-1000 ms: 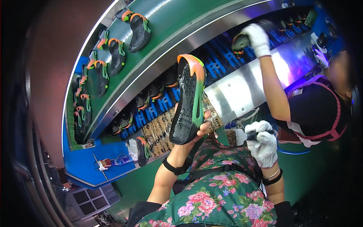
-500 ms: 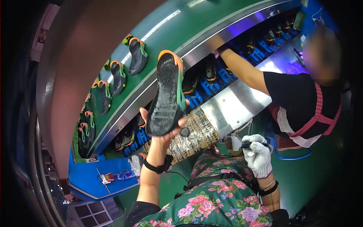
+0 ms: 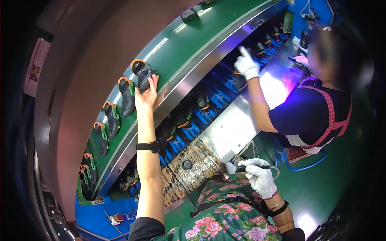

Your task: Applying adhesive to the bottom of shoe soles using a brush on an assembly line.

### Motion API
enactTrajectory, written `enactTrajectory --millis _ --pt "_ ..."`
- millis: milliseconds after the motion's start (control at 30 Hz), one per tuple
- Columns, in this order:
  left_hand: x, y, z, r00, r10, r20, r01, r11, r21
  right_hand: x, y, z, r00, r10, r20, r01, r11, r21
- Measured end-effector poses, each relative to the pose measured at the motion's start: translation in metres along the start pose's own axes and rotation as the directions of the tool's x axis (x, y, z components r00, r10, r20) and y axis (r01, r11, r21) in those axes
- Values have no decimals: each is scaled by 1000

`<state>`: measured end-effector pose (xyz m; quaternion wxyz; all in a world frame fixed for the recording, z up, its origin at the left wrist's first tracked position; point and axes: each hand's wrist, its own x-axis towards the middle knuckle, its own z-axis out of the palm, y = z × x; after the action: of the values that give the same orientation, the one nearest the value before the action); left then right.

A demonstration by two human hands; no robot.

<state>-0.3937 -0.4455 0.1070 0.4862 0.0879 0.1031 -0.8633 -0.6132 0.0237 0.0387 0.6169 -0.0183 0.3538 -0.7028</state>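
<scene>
My bare left hand (image 3: 146,96) reaches up to the green conveyor belt, its thumb and fingers around the near end of a black shoe sole (image 3: 141,72) with an orange and green rim. The sole lies on or just over the belt, beside a row of similar soles (image 3: 127,98). In my right hand (image 3: 259,178), gloved in white, is a brush (image 3: 241,168) with a black handle, a pale head and dark bristles. A thin tube or cord loops near its handle end. The brush is held low in front of my apron, next to the taped board.
Below the green belt (image 3: 177,60) runs its metal edge, then a lower line of blue holders (image 3: 193,130) with shoes. A ledge wrapped in tape (image 3: 193,160) bears a round dark knob. At right a co-worker (image 3: 309,108) reaches a white-gloved hand toward the lower line.
My left hand has carried the sole from in front of me up and left to the belt. My right hand has shifted slightly left with the brush. The co-worker's gloved hand has come into view.
</scene>
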Motion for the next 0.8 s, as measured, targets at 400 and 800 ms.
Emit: enactTrajectory --millis 400,800 --pt "-17 -131 49 976 -198 -93 161 366 916 0 -22 -10 999 -39 -27 41 996 79" --pt "116 -179 68 870 -449 203 -470 -881 62 -35 -24 -32 978 -164 -132 172 983 58"
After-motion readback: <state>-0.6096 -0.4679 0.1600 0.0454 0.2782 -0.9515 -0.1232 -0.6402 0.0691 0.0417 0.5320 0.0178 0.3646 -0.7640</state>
